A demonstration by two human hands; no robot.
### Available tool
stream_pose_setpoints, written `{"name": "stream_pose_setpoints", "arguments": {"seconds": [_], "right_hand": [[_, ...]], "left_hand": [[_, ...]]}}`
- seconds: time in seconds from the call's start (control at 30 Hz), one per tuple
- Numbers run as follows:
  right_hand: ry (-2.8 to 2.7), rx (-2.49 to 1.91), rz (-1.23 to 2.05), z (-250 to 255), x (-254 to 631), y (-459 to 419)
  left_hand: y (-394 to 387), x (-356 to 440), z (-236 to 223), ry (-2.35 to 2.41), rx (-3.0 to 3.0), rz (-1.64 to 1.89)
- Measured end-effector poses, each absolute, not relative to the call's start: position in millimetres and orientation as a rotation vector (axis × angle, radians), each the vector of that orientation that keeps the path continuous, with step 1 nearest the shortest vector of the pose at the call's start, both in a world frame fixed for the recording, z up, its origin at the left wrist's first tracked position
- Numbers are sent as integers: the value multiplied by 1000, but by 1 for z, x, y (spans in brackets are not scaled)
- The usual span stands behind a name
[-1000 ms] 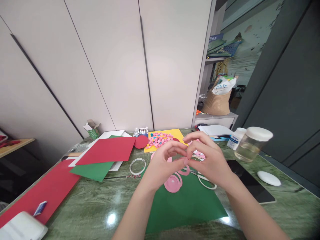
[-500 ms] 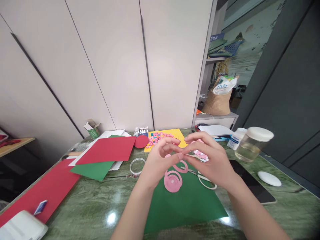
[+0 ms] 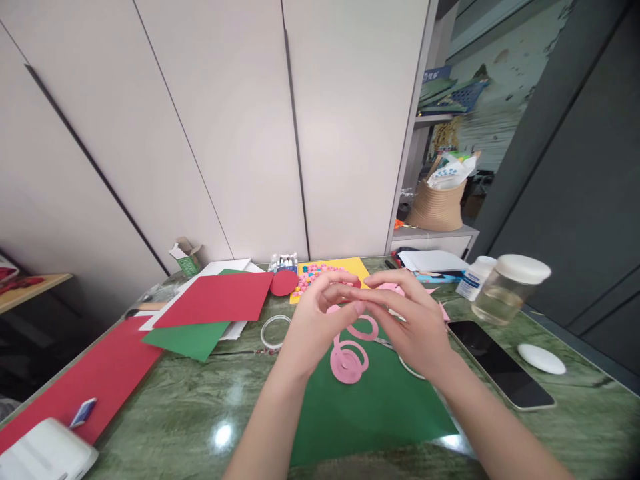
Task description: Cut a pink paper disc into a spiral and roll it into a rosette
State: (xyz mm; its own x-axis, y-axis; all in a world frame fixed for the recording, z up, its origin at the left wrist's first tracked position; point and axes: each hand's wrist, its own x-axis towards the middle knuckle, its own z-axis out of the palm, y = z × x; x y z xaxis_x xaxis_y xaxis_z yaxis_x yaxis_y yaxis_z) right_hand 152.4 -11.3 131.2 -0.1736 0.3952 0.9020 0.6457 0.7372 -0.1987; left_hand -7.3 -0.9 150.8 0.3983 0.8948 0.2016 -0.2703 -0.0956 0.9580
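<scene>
Pink paper spiral point(image 3: 346, 367) sits at about 7 o'clock from where my fingertips meet, seen against the green sheet point(image 3: 370, 420), its loops opening upward and passing partly behind my left hand point(image 3: 317, 330). My left fingers are curled, with the thumb reaching across, and their tips come together with those of my right hand point(image 3: 417, 320), whose fingers are bent and slightly spread. Whether anything is pinched between them I cannot tell, since my own fingers cover the spot.

At 5 o'clock the scissors point(image 3: 384, 343) lie on the green sheet, partly under my right hand from this view. Small coloured balls point(image 3: 317, 272) are heaped at 10 o'clock on the yellow sheet point(image 3: 353, 265), with a red disc point(image 3: 283, 283) just beside it. Nearer 8 o'clock I see a white ring point(image 3: 263, 333), and well out at 9 o'clock a red sheet point(image 3: 215, 301). Between 3 and 4 o'clock lies a phone point(image 3: 501, 365); at 3, a lidded jar point(image 3: 505, 293) stands upright.
</scene>
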Motion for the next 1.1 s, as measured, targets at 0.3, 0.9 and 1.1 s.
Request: {"name": "stream_pose_setpoints", "arguments": {"seconds": [0.3, 0.9, 1.1], "right_hand": [[-1708, -800, -169, 132, 158, -12], [-1824, -874, -151, 138, 159, -14], [-1826, -881, -199, 141, 160, -17]], "left_hand": [[-1, -8, 151, 607, 1370, 1040], [-4, -2, 147, 579, 1387, 1022], [-4, -3, 149, 615, 1322, 1056]]}}
